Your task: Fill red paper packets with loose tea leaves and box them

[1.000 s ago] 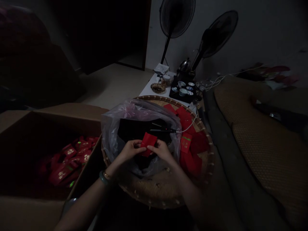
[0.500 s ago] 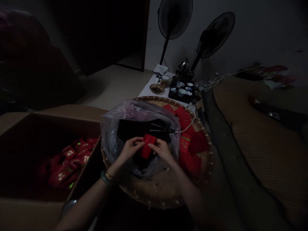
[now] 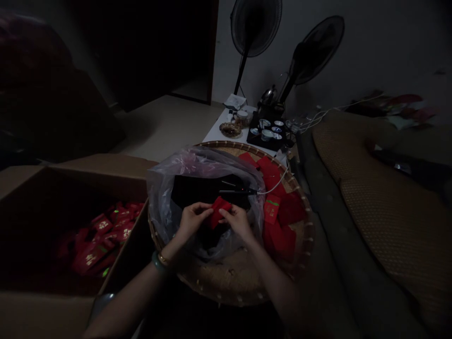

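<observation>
Between my fingers is a red packet (image 3: 218, 213), held over an open clear plastic bag (image 3: 160, 188) with dark contents. My left hand (image 3: 192, 219) pinches its left side, and my right hand (image 3: 237, 221) grips the right side with the thumb on its front. The bag sits in a round woven bamboo tray (image 3: 226, 278). Several red packets (image 3: 284, 238) lie in the tray's right part, one with gold and green print (image 3: 271, 209). A thin black tool (image 3: 236, 191) with a white cord and a small red light rests across the bag's opening.
At left stands an open cardboard box (image 3: 81, 162) with many red printed packets (image 3: 99, 240) inside. Beyond the tray, a low white table (image 3: 215, 133) bears a tea set (image 3: 267, 134) and a brown bowl (image 3: 230, 129). Two fans (image 3: 256, 26) stand behind; a woven-mat seat (image 3: 381, 202) is at right.
The red packet was upright and flat; now it looks bent or folded and shorter between my fingers. My hands have barely shifted.
</observation>
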Demonstrator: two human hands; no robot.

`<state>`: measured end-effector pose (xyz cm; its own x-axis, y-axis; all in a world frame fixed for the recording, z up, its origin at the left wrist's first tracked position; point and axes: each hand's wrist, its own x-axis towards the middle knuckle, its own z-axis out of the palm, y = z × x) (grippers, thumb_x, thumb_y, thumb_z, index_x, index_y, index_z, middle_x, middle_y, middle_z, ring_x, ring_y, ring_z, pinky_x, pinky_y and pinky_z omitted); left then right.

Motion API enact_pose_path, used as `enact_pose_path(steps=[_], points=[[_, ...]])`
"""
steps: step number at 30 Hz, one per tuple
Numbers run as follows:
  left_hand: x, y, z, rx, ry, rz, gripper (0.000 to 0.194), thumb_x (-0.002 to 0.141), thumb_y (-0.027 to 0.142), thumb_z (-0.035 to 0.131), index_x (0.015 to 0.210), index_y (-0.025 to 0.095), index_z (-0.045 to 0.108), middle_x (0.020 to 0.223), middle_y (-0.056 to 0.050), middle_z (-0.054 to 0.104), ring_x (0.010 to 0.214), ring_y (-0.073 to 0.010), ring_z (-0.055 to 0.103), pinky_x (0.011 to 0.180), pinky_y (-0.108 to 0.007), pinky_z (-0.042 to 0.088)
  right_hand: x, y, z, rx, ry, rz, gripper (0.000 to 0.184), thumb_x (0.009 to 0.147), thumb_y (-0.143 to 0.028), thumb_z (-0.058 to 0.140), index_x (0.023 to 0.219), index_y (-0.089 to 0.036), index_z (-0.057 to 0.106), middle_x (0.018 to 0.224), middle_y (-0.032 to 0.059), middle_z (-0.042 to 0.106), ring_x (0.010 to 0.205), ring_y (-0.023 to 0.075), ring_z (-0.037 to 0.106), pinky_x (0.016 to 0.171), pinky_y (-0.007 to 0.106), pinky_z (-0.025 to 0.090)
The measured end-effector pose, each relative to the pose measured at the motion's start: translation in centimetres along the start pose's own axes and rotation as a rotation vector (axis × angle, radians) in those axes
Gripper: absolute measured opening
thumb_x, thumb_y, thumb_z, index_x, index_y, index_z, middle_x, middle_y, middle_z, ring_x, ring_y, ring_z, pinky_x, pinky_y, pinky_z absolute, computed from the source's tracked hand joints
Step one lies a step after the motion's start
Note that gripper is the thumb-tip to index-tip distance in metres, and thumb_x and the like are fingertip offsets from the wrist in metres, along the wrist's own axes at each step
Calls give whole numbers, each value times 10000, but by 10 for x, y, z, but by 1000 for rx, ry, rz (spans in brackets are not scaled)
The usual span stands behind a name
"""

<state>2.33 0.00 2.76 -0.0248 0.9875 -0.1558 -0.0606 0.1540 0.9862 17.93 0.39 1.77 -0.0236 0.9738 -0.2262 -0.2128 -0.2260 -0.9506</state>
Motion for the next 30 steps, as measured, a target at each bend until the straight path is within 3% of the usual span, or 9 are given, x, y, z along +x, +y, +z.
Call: enact_pose_path(steps=[4,10,17,19,21,24,27,30], points=[[1,2,-2,-21,-16,-38,267,585,368,753,684,141,653,672,-18,676,598,-130,594,562,-220,448,1,3,-2,-66,-29,-39,333,562,-405,748,745,-143,657,688,8,655,550,116,588,478,245,534],[5,11,1,-149,-119,-151,503,486,354,821,904,129,652,682,-11,688,565,-123,605,558,-220,453,2,3,-2,-136,-95,-52,313,558,-406,739,713,-147,654,636,5,644,486,102,545,416,213,469],[8,13,-2,-333,-113,-372,325,524,304,825,731,105,672,612,-25,681,511,-107,587,529,-207,450,0,-5,-5,-199,-127,-75,324,650,-484,666,623,-169,598,568,-14,575,430,101,512,400,218,433],[8,14,-2,-426,-182,-453,270,598,285,790,753,103,664,632,-34,676,516,-106,584,528,-207,460,-1,-10,-5,-211,-106,-120,336,719,-511,598,752,-180,641,695,14,629,546,134,582,480,241,478],[7,14,-2,-541,-273,-546,194,690,255,722,797,112,648,637,-28,653,509,-100,569,512,-204,463,-1,-14,-4,-208,-104,-196,356,747,-495,582,942,-205,645,909,42,663,779,173,628,658,277,516],[2,9,1,-735,-429,-687,97,790,225,597,790,128,595,586,2,562,457,-72,504,452,-173,430,0,-19,-1,-194,-213,-239,448,700,-437,655,1095,-232,602,1089,44,636,997,187,580,863,308,459],[-3,-2,5,-840,-631,-754,216,834,300,517,707,127,538,514,27,442,377,-47,391,347,-131,312,2,-21,3,-209,-271,-148,345,671,-412,681,944,-203,655,893,20,669,829,162,601,763,280,469],[-7,-13,8,-871,-797,-751,287,842,367,481,698,125,533,496,26,427,334,-43,338,310,-138,246,4,-21,4,-249,-189,-75,242,658,-411,675,688,-173,646,628,-20,604,591,118,540,581,233,435]])
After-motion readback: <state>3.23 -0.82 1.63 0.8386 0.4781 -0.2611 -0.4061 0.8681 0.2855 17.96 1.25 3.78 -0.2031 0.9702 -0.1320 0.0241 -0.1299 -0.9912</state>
